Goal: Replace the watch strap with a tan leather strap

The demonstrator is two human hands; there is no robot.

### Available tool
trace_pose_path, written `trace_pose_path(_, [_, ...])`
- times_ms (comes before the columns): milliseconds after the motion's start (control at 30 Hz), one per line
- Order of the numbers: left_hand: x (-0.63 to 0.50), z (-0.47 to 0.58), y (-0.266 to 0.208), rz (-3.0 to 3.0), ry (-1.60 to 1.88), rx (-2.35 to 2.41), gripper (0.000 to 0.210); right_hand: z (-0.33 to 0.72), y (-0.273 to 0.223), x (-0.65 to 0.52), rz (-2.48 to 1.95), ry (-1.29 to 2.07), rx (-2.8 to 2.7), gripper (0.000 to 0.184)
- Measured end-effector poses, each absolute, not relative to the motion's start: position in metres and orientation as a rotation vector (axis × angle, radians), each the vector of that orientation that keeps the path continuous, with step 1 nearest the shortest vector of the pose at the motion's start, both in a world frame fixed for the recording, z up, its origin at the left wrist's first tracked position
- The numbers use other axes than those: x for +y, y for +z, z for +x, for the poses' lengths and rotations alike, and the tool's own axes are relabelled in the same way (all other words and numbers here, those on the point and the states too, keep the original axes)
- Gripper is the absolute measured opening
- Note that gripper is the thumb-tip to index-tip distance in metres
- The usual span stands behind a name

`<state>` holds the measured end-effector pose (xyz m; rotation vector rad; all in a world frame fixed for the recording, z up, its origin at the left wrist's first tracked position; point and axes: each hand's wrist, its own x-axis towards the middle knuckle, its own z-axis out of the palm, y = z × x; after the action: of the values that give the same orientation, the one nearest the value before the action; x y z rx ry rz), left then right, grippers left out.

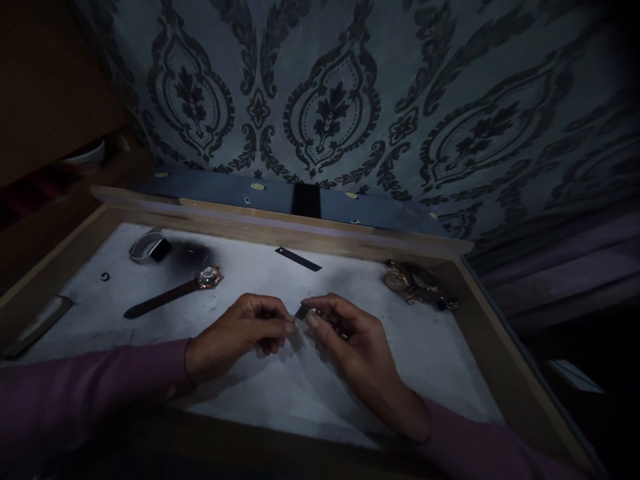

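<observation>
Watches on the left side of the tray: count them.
2: a square watch at the back left, and a round watch nearer the left hand. More may be hidden.

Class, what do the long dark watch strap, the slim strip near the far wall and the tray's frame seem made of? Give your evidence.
Dark watch strap: probably leather or imitation leather; it looks matte, smooth, brownish.
Slim strip: perhaps dark metal or plastic; thin, straight edges.
Tray's frame: likely wood, from its brown tone; dim light hides any grain.

Dim light; grey wall with dark floral medallions; brown furniture left
</observation>
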<state>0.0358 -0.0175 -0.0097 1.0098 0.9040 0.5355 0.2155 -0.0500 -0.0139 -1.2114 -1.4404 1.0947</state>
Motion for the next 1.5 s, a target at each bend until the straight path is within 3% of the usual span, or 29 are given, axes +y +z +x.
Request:
trace_pose_path(900, [-0.0151, 0.0327, -0.0124, 1.114, 0.541, 0.855, 0.016, 0.2184, -0.0140, -0.0498, -1.133, 0.853, -1.666, 0.007])
trace_pose_path(1500, [-0.0160, 0.0334, -0.0126, 1.051, 0.533, 0.865, 0.013, 0.2178, -0.0155, -0.0491, -1.150, 1.097, -1.481, 0.006])
